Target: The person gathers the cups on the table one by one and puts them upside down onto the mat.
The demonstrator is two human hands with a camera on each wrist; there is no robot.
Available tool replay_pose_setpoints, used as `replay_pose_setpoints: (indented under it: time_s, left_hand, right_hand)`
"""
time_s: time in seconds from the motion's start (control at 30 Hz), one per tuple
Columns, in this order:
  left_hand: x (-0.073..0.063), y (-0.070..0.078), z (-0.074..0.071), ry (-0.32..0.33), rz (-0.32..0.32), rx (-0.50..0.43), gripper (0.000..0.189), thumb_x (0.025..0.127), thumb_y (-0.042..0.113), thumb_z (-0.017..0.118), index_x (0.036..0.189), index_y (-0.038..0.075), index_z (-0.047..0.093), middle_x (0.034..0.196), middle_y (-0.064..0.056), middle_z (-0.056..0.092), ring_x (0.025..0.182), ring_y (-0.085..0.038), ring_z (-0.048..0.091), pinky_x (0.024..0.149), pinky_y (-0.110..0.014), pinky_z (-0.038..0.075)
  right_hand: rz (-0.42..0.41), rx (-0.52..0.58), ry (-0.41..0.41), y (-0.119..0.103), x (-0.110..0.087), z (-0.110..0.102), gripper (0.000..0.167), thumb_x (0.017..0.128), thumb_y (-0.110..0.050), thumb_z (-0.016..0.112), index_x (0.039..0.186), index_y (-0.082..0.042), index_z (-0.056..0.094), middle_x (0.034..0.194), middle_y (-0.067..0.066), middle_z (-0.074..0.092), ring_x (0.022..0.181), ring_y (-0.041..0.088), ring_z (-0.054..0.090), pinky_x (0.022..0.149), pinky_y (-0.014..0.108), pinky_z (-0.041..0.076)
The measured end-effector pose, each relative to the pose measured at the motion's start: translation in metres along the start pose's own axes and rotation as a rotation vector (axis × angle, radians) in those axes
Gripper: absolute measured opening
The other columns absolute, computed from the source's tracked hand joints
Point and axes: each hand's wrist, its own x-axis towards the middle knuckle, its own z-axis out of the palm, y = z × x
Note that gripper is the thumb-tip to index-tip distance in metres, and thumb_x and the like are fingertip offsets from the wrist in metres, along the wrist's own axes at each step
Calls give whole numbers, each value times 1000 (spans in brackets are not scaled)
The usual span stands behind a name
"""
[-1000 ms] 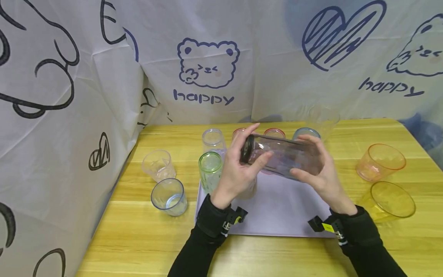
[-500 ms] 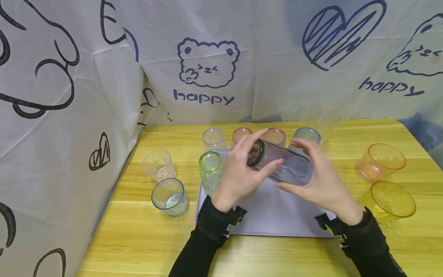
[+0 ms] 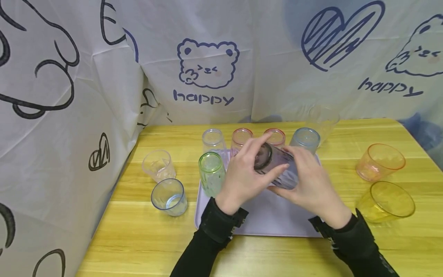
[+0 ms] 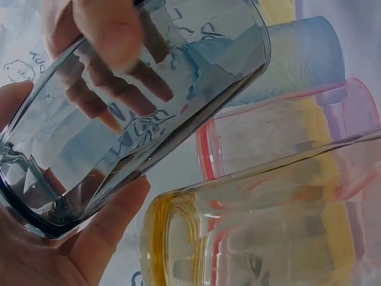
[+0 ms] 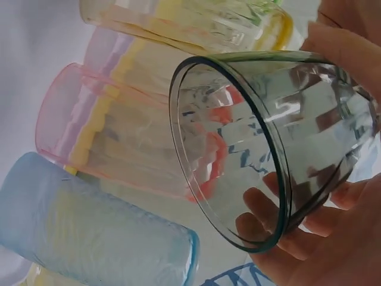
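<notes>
L hand [image 3: 242,179] curled round base end of grey glass [image 3: 278,157], R hand [image 3: 313,182] round body nr rim; glass tilted over tray [image 3: 277,219], base up-left. Two-ended grip prob. steadies slick wall. Green glass [image 3: 212,179] stands rim-down on tray, prob. for wider footing.

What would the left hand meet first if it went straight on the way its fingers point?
Beyond the grey glass the left hand holds, probably the red-edged glass next to the pale blue glass; the hand overlaps it in the head view, though depth is unclear.
</notes>
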Motion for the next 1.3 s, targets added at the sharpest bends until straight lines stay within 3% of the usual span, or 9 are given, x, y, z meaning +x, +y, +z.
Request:
replay_pose_setpoints:
  time_s: [0.27, 0.73, 0.97, 1.17, 1.3]
  left_hand:
    - [-1, 1, 5, -16, 0, 49, 76, 83, 44, 80, 148, 21, 47, 128, -7, 64, 109, -20, 69, 83, -36, 61]
    - [-2, 0, 7, -20, -3, 78, 78, 83, 46, 80, 148, 20, 47, 127, -5, 64, 108, -19, 68, 79, -35, 60]
    - [-2, -1, 3, -50, 3, 53, 80, 83, 46, 79, 151, 23, 43, 130, -5, 62, 109, -18, 67, 82, -33, 60]
    - [0, -5, -9, -69, 2, 36, 70, 89, 44, 72, 151, 22, 45, 131, -4, 62, 117, -19, 64, 91, -36, 58]
    - [1, -11, -17, -95, 4, 80, 58, 94, 42, 66, 145, 16, 53, 129, -4, 63, 118, -20, 64, 96, -37, 56]
  right_hand:
    - [33, -32, -54, -1, -2, 4, 98, 60, -25, 97, 138, 3, 47, 127, 17, 61, 117, 36, 60, 94, 55, 52]
    - [37, -22, -65, 3, -3, 5, 98, 58, -24, 98, 137, 5, 47, 125, 19, 61, 115, 36, 61, 94, 54, 53]
    - [56, 91, -73, 10, -3, 8, 94, 63, -21, 95, 138, 5, 46, 126, 21, 61, 113, 35, 62, 92, 52, 55]
    - [101, 206, -104, 19, -4, 13, 87, 66, -21, 93, 136, 1, 48, 115, 10, 64, 98, 18, 60, 82, 32, 51]
    - [150, 271, -145, 26, -5, 16, 89, 67, -19, 93, 139, -2, 45, 121, 9, 64, 105, 15, 59, 87, 25, 49]
